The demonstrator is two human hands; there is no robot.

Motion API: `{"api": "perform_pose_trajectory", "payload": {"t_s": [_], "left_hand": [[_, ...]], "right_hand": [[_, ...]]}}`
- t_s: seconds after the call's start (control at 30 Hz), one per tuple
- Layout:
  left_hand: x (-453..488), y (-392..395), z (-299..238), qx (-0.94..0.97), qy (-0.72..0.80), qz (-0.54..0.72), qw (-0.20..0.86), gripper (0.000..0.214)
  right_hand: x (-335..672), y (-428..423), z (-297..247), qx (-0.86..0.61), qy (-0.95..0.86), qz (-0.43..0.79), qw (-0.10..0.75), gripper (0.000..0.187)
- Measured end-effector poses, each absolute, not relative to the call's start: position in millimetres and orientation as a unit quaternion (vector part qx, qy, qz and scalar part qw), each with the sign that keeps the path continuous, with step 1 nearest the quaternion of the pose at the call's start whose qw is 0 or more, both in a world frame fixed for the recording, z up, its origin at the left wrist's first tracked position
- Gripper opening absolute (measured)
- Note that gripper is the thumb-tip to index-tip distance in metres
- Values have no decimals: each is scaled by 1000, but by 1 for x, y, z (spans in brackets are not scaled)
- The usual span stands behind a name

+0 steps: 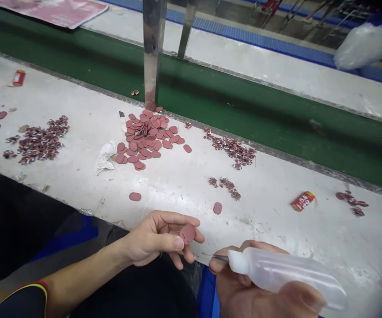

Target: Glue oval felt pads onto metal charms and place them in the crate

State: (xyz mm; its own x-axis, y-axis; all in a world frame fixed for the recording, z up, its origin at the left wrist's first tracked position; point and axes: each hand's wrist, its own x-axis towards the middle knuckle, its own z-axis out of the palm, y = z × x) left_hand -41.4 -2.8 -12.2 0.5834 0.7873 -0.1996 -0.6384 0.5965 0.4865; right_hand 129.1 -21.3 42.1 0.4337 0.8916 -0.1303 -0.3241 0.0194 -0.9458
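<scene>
Between the thumb and fingers of my left hand (164, 240) is a dull-red oval disc (187, 234), with small dark dots on its face. My right hand (253, 287) grips a translucent white squeeze bottle (286, 269) lying almost level. Its thin needle tip (215, 256) points left toward the disc, apart from it. On the table beyond my hands lie two single discs, one to the left (135, 196) and a dotted one to the right (217, 208). A large heap of discs (151, 132) sits farther back.
Piles of small dark-red and white pieces lie left (41, 143) and right (233, 150) on the white table (177, 190). A red can-like cylinder (303, 201) lies at right. A metal post (153, 53) rises behind the disc heap, beside a green strip (243, 106). Crumpled white tissue (106, 157) lies nearby.
</scene>
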Motion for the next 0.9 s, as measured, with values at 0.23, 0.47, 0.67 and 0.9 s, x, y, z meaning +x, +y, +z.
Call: {"api": "perform_pose_trajectory", "payload": {"t_s": [0.23,0.47,0.67,0.9], "left_hand": [[-36,-3,-14,165,181,398,884,34],[-30,-5,-15,137,199,404,882,32],[-27,-7,-13,127,219,396,883,35],[-26,-8,-9,126,222,392,884,35]], "right_hand": [[105,-16,36,-598,-324,194,706,28],[96,-12,31,-618,-336,87,705,25],[88,-8,47,-645,-350,66,676,45],[90,-12,51,-677,-358,66,639,49]]}}
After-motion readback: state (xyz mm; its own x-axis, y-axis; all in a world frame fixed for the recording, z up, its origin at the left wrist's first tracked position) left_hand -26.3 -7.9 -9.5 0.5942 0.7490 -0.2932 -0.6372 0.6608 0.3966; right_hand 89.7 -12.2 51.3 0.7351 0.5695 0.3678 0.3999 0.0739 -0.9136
